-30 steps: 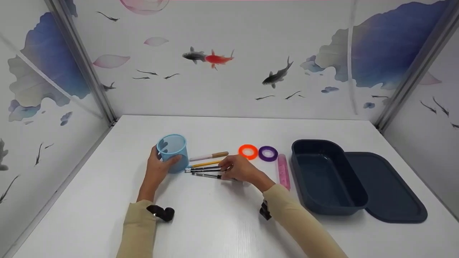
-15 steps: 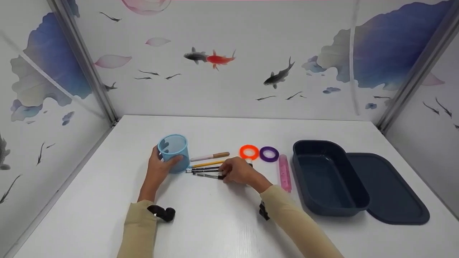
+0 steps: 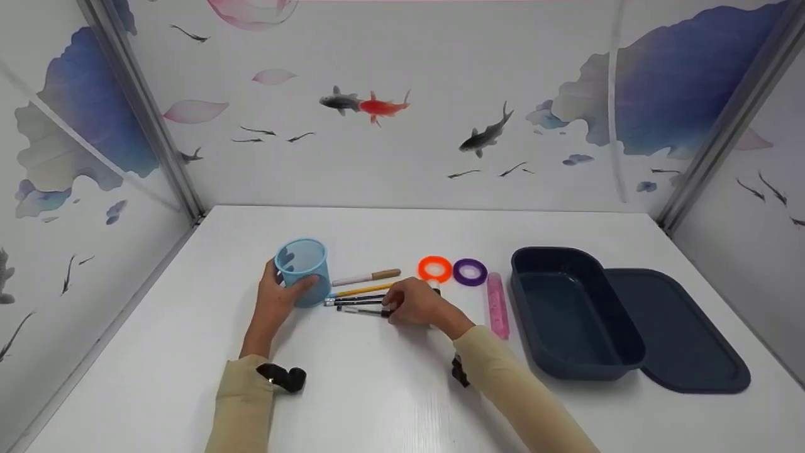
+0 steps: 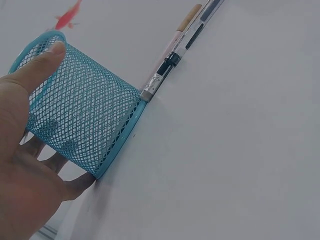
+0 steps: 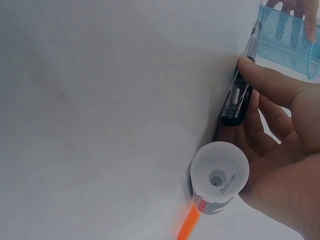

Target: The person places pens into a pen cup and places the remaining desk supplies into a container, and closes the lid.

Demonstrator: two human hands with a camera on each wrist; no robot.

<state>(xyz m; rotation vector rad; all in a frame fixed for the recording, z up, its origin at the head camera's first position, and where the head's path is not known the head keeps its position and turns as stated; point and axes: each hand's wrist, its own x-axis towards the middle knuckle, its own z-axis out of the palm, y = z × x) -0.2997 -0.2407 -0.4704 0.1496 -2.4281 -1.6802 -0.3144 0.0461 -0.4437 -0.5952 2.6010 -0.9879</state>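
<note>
Clear-barrelled pen: likely light, stiff, slick; best taken mid-barrel. Right hand pinches it; left hand curls around blue mesh cup.

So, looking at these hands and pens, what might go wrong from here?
Lifting the clear pen in the right hand may drag the black pens lying close alongside. That hand might also knock the white-ended cylinder beside it. And if the left hand shifts the blue mesh cup, it could nudge the pen ends lying near its base.
</note>
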